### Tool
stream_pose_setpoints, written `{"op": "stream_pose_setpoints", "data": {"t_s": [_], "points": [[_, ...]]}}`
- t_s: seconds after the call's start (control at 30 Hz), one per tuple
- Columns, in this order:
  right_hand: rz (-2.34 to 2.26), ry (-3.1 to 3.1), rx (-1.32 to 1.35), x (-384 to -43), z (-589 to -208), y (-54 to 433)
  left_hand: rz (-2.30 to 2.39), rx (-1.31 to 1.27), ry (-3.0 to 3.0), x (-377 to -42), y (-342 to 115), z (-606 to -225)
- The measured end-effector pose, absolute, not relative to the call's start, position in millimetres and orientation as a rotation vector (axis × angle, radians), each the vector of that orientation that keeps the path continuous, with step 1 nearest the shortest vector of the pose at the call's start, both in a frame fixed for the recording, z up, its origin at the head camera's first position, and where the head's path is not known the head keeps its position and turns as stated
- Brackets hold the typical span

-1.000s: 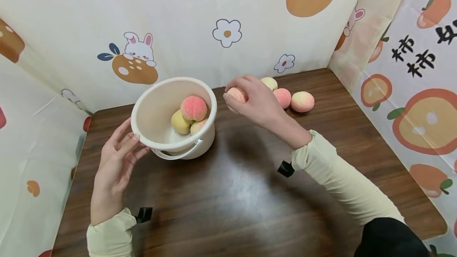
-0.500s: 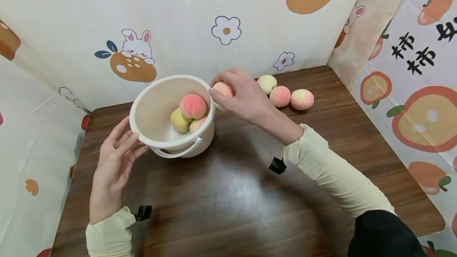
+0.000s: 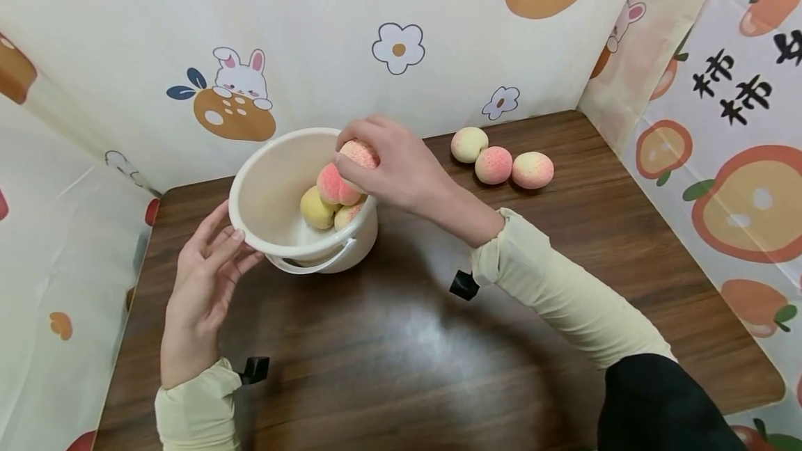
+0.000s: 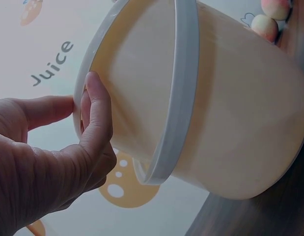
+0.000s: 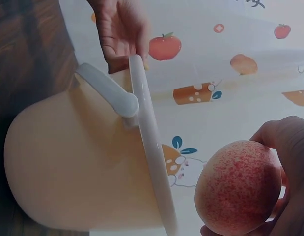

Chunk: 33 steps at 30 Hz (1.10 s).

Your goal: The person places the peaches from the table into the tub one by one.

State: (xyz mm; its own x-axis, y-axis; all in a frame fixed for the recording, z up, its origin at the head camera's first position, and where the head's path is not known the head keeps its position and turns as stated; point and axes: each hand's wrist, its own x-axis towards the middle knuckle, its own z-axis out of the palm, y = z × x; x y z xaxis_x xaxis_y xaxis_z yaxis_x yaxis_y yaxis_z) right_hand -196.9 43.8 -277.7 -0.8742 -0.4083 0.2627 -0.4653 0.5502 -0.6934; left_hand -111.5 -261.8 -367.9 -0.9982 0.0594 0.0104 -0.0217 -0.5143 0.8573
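Observation:
A cream bucket point(image 3: 276, 179) with a white handle point(image 3: 313, 266) stands on the table at the left of the head view. My left hand point(image 3: 203, 277) pinches its rim on the near left side, thumb on top; the left wrist view shows this grip too. Inside the bucket lie a pink peach point(image 3: 335, 185), a yellow one point(image 3: 317, 209) and a partly hidden speckled one point(image 3: 346, 216). Above the bucket's right rim my right hand point(image 3: 401, 169) holds a red-speckled peach point(image 5: 239, 189), which the right wrist view shows beside the bucket's mouth.
To the right at the back of the table lie a pale peach point(image 3: 468, 145), a pink peach point(image 3: 493, 165) and a yellow-pink peach point(image 3: 532, 170), close together. Printed cloth point(image 3: 326, 19) hangs along the table's back and sides.
My right hand has carried the speckled peach leftward from beside the other peaches to over the bucket's right rim. My left hand has stayed on the rim.

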Motion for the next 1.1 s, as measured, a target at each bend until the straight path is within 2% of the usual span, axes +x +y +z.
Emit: {"op": "stream_pose_setpoints", "data": {"t_s": [0.43, 1.1], "points": [[1.217, -2.788, 0.797, -200, -281, 20, 2.693, 0.031, 1.536, -109, -263, -367], [1.079, -2.806, 0.898, -207, -306, 0, 2.651, -0.008, 1.609, -111, -262, -364]]}}
